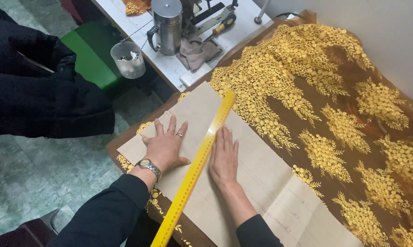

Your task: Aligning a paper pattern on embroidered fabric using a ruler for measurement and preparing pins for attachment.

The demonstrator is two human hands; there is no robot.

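Observation:
A long yellow ruler (202, 158) lies diagonally across a beige paper pattern (266, 178) spread on brown fabric with yellow embroidered flowers (325, 105). My left hand (166, 144) lies flat on the paper left of the ruler, fingers spread, with rings and a wristwatch. My right hand (224, 158) lies flat on the paper right of the ruler, its edge against the ruler. Neither hand holds anything.
A white work table (170, 68) behind holds a metal jug (166, 25), a clear plastic cup (128, 59) hung at its edge, a grey cloth (195, 52) and a yellow-handled tool (225, 24). A green seat (94, 50) and a dark garment (37, 87) are at left.

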